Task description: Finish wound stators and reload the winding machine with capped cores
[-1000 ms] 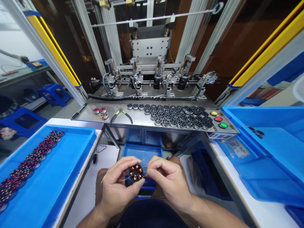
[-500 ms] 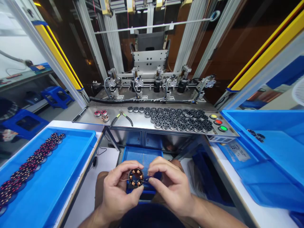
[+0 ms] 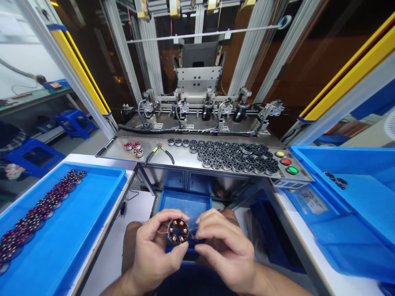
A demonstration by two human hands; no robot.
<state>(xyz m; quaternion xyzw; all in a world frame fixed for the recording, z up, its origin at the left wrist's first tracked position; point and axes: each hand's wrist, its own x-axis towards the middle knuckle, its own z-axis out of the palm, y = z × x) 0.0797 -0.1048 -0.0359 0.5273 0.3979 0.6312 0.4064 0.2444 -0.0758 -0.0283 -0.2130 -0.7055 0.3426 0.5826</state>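
Note:
A ring-shaped motor stator (image 3: 178,231) with copper coils around its inside is pinched at its rim by my left hand (image 3: 157,242), its open face turned towards me. One thin wire trails from its left side across the fingers. From the right side, thin wire leads (image 3: 191,234) run to the curled fingertips of my right hand (image 3: 226,248). Its thumb sits a little below the forefinger; the exact grip on the leads is hard to see.
On the metal ledge are several dark unwound stators (image 3: 234,156), cutting pliers (image 3: 159,154), three wound stators (image 3: 135,148) and push buttons (image 3: 286,162). A winding machine (image 3: 197,107) stands behind. Blue trays flank me, the left one (image 3: 92,197) with wound stators, the right one (image 3: 364,197) with a few dark ones.
My right thumb has dropped away from the forefinger, and the right hand has shifted slightly right. The stator stays in my left hand, turned a little. The whole view has shifted slightly.

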